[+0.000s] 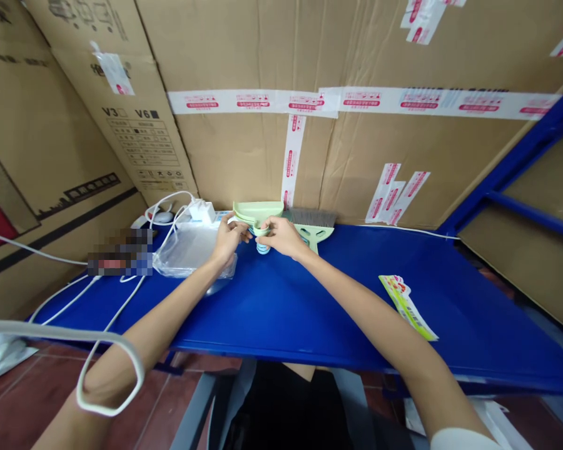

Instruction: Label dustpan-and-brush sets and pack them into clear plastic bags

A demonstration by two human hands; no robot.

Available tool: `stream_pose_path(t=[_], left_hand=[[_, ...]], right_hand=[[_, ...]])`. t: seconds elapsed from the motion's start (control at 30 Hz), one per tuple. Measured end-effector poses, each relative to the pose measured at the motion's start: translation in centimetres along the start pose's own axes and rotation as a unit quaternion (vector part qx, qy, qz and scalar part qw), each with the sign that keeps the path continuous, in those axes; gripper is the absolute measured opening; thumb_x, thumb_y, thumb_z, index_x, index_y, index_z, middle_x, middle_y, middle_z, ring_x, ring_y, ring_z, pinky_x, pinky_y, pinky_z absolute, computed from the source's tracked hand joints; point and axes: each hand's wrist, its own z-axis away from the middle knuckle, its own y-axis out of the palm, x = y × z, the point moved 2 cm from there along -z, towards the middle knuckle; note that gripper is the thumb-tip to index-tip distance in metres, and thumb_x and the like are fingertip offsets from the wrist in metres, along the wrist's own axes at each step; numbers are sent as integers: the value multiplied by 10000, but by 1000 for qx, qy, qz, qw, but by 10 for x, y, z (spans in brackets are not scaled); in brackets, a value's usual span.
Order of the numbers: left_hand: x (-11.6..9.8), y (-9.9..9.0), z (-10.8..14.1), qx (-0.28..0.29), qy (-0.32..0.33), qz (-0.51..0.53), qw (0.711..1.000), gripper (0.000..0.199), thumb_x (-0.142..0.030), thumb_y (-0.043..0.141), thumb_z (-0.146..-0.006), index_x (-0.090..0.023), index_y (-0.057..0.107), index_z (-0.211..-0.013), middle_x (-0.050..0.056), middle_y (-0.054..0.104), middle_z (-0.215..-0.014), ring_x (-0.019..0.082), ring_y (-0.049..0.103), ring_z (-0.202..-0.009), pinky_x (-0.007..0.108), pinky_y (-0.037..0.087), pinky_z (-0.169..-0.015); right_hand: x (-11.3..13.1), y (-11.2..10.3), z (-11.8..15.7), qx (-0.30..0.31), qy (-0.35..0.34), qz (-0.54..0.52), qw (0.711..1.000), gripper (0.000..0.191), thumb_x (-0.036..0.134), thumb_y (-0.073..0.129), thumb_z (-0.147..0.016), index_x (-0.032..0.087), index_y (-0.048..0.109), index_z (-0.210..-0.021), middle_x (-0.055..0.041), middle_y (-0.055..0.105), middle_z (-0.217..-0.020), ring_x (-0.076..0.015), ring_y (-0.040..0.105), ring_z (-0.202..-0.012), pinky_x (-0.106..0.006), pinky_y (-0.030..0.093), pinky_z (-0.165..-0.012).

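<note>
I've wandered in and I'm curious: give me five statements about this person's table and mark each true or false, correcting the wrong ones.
1. The hands are far apart. False: the left hand and right hand are close together, by a small green-and-blue item.
2. A white charger sits to the left of both hands. True.
3. The tabletop is red. False: the tabletop is blue.
4. A colourful packet lies to the right of the hands. True.
5. The large panel behind the table is clear glass. False: the panel is brown cardboard with printed tape.
</note>
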Motion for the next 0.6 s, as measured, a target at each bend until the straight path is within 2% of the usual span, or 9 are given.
stream_pose_path(t=[0.1,0.17,0.23,0.33,0.4,0.47,0.53,0.6], left_hand=[[-2,0,1,14,2,1,1000,732,-91,647,-679,-172,465,-1384,-33,684,-820,142,659,-589,262,501,-572],[-2,1,1,25,-2,-8,1000,741,-90,649,-689,-158,482,-1407,-19,677,-845,147,659,-608,272,515,-573],[0,1,0,35,1,-29,999,715,-99,661,-703,-143,522,-1404,-11,652,-865,144,654,-630,274,526,-577],[4,2,-3,47,13,-65,997,651,-96,675,-697,-127,615,-1345,9,623,-916,136,650,-677,272,543,-602],[8,2,-6,48,16,-83,995,602,-92,690,-687,-110,672,-1288,31,626,-961,133,639,-694,285,558,-633],[11,1,-9,42,24,-105,993,555,-93,707,-685,-103,717,-1240,56,637,-1018,144,641,-743,297,569,-681],[14,-1,-11,30,40,-133,990,513,-89,720,-681,-118,755,-1193,75,630,-1086,172,654,-855,303,570,-762],[16,-2,-11,18,58,-160,985,486,-89,734,-683,-130,779,-1165,91,602,-1151,205,652,-980,307,557,-840]], right_hand=[[0,-1,3,-31,-28,105,994,265,258,824,-754,214,592,-875,56,659,-750,-152,646,-690,-266,459,-722],[1,-1,8,-40,-55,168,983,251,287,811,-793,214,609,-923,27,691,-863,-163,640,-765,-277,454,-774],[3,-2,13,-44,-70,218,972,246,303,775,-851,213,631,-1029,-15,716,-1010,-179,649,-841,-288,462,-824],[10,-7,20,-22,-57,306,950,422,307,743,-900,216,600,-1287,-94,697,-1240,-224,671,-985,-322,486,-890],[17,-17,24,-5,-25,388,921,535,304,724,-926,216,544,-1422,-152,662,-1338,-283,660,-1141,-370,499,-944],[23,-32,28,-11,29,481,876,554,338,701,-960,203,537,-1471,-213,628,-1385,-362,605,-1289,-440,498,-998],[24,-48,32,-19,114,547,829,618,457,713,-964,201,545,-1500,-263,571,-1441,-439,565,-1355,-512,498,-1015],[20,-59,36,3,209,559,802,753,565,755,-918,203,536,-1540,-304,482,-1523,-487,585,-1346,-556,511,-1003]])
